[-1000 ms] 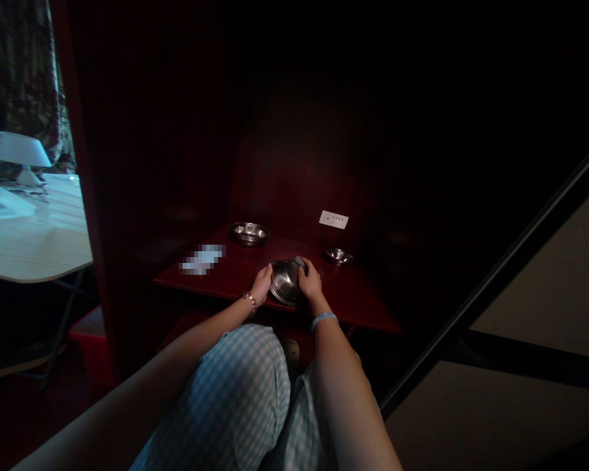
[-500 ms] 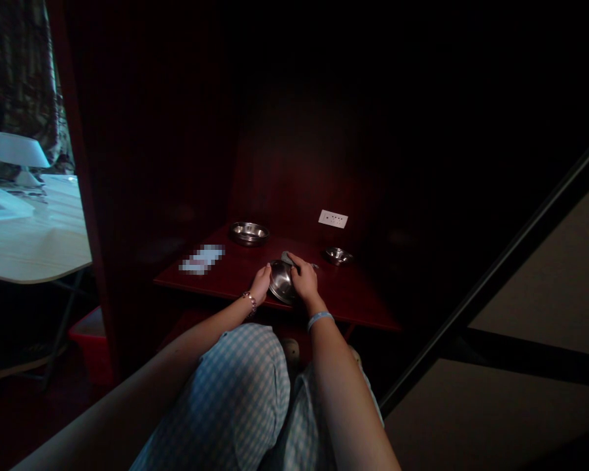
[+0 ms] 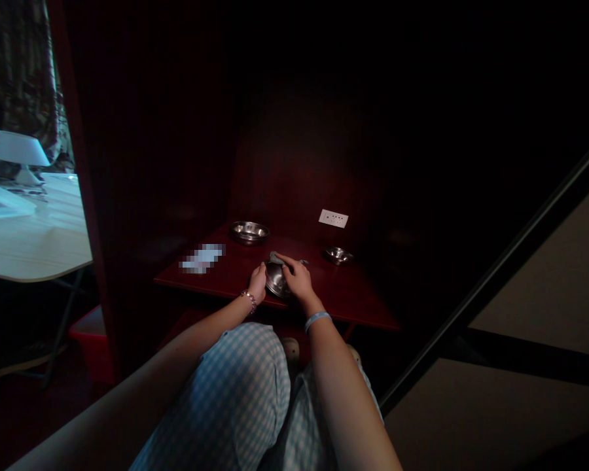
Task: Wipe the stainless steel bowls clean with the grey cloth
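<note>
A shiny metal bowl (image 3: 277, 281) is tilted over the front part of the dark red desk (image 3: 358, 297). My left hand (image 3: 258, 284) grips its left rim, the fingers partly hidden behind it. My right hand (image 3: 298, 280) presses a grey cloth (image 3: 273, 258) against the bowl's upper rim, its index finger stretched along the cloth. A bit of the cloth sticks out to the right behind that hand. Farther back stand a larger round metal bowl (image 3: 249, 233) on the left and a small metal bowl (image 3: 339, 256) on the right.
A blurred-out pale item (image 3: 203, 258) lies at the desk's left. On the back wall sits a white socket (image 3: 334, 218). Dark panels enclose the desk. To the left are a light table (image 3: 39, 242) with a lamp (image 3: 21, 150), and a red bin (image 3: 92, 343) below.
My right hand and the cloth have shifted left along the bowl's upper rim. The bowl and my left hand have moved slightly left and up.
</note>
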A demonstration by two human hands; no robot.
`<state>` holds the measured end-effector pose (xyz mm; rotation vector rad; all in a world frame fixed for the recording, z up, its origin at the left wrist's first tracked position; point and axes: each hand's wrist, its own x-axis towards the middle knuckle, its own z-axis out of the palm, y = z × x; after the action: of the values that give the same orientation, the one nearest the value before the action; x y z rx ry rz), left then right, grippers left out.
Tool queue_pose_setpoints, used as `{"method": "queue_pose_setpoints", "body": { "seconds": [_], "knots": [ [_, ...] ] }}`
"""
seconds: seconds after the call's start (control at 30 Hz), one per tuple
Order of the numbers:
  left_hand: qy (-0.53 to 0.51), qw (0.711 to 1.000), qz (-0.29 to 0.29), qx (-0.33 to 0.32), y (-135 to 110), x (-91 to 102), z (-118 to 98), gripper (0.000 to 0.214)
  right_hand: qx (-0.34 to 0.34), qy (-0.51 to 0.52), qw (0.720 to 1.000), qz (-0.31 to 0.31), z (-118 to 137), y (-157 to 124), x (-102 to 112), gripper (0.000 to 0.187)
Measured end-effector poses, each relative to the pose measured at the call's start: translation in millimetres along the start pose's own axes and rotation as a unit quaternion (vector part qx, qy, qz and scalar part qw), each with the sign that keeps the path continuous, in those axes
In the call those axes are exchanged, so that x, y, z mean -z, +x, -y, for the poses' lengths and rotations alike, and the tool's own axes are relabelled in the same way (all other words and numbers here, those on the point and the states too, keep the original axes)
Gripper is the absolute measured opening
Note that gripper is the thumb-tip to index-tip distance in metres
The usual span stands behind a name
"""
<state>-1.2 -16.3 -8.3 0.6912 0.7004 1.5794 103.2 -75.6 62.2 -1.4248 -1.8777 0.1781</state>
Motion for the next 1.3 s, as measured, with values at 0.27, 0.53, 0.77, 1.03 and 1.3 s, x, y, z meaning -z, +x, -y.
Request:
{"method": "queue_pose_setpoints", "body": {
  "seconds": [0.27, 0.53, 0.77, 1.03, 1.3],
  "knots": [
    [-0.039, 0.999, -0.028, 0.017, -2, -2.4, 0, 0.024, 0.024, 0.297, 0.954, -0.027, 2, 12, 6, 0.038],
    [-0.025, 1.000, 0.014, 0.001, -1, 0.8, 2, 0.033, -0.063, 0.482, 0.871, -0.069, 7, 8, 16, 0.050],
    [-0.018, 1.000, 0.020, 0.000, -5, -0.8, -1, 0.032, -0.083, 0.457, 0.882, -0.078, 0, 11, 14, 0.049],
    [-0.003, 1.000, 0.025, -0.004, -4, -0.5, 1, 0.036, -0.134, 0.376, 0.903, -0.160, -33, 21, 6, 0.041],
    [-0.003, 1.000, 0.024, -0.012, -3, -0.3, 2, 0.033, -0.199, 0.330, 0.912, -0.142, -61, 26, -7, 0.070]
  ]
}}
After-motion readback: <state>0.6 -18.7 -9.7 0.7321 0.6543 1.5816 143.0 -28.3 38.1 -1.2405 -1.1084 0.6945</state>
